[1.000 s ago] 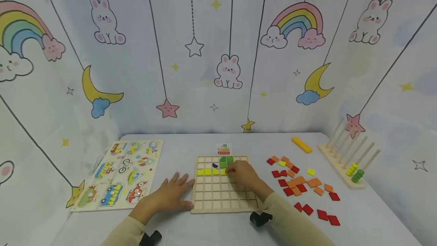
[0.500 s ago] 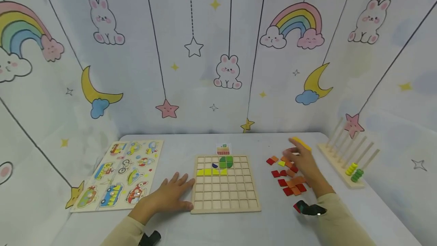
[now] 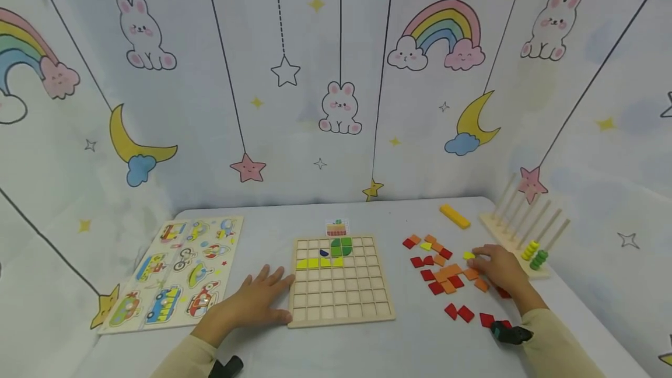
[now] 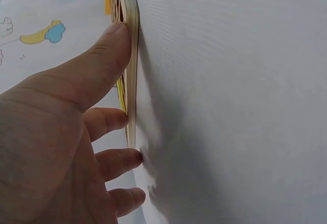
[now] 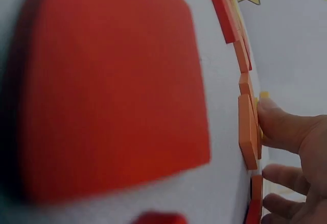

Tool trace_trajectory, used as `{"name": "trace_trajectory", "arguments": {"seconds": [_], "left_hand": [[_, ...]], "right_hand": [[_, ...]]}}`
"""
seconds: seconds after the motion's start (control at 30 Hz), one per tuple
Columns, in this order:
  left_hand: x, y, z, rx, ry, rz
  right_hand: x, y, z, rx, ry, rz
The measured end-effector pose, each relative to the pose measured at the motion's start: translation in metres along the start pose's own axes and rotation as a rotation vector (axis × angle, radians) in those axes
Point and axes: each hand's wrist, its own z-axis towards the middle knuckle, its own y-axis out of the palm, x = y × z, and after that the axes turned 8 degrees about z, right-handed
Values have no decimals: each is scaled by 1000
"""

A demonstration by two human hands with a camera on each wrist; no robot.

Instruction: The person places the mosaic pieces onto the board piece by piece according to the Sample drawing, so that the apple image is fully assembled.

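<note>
In the head view my left hand (image 3: 252, 301) lies with fingers spread at the left edge of a wooden grid board (image 3: 341, 296). In the left wrist view its thumb (image 4: 104, 55) touches the board's side (image 4: 131, 81). On the board sit a row of yellow tiles (image 3: 313, 263), several green pieces (image 3: 336, 251) and a dark blue piece (image 3: 324, 253). My right hand (image 3: 499, 270) is over the scattered tiles at the right, thumb and forefinger pinching a yellow tile (image 3: 468, 255) at the table surface. In the right wrist view its thumb (image 5: 283, 127) is beside orange tiles (image 5: 248, 132).
Red tiles (image 3: 465, 314) and orange tiles (image 3: 448, 271) lie loose right of the board. A small picture card (image 3: 337, 227) stands behind it. A picture puzzle (image 3: 178, 273) lies left; a peg rack (image 3: 504, 235) and yellow bar (image 3: 455, 216) are at back right.
My right hand moved from the board to the loose tiles, then down to the yellow tile at their right side. The left hand stayed at the board's edge. The head view shifted slightly.
</note>
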Motion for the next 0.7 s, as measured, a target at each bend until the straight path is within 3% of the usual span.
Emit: {"name": "trace_trajectory", "arguments": {"seconds": [0.43,0.7], "left_hand": [[3,-6,-3,1,-8,-13],[3,-4,-1,-14,-15,-8]], "right_hand": [[-24,-5,3,-39,168,102],[-20,5,3,19,146,37]]}}
